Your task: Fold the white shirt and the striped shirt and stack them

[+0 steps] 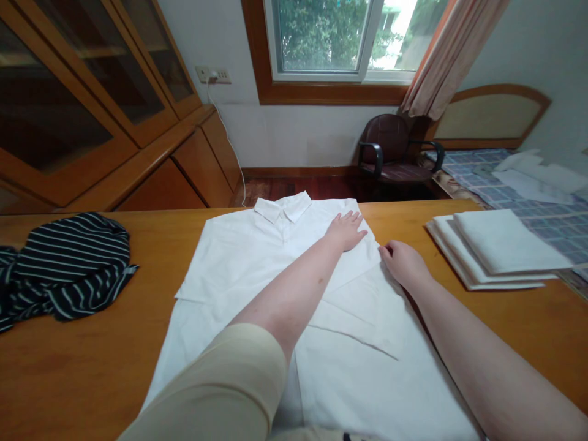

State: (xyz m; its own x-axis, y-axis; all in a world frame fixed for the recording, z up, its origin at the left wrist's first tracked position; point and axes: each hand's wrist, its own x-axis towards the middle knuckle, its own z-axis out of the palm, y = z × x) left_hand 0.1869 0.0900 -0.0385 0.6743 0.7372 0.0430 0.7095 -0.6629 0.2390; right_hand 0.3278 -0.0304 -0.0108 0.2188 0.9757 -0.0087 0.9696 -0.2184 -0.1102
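Note:
A white collared shirt (239, 263) lies spread on the wooden table, its collar toward the far edge. My left hand (345, 231) rests flat on the shirt near its right shoulder, fingers spread, with the forearm crossing over the shirt front. At the shirt's right edge, my right hand (405, 263) is closed, thumb and fingers pinching the white cloth near the sleeve. A sleeve is folded inward across the right side of the front. Part of the shirt is hidden beneath my left arm.
On the table (151, 245), a black-and-white striped cloth (78, 263) lies crumpled at the left. A stack of folded white cloths (500, 245) sits at the right. Beyond are a brown armchair (390, 147), a bed (487, 177) and a glass-fronted cabinet (156, 141).

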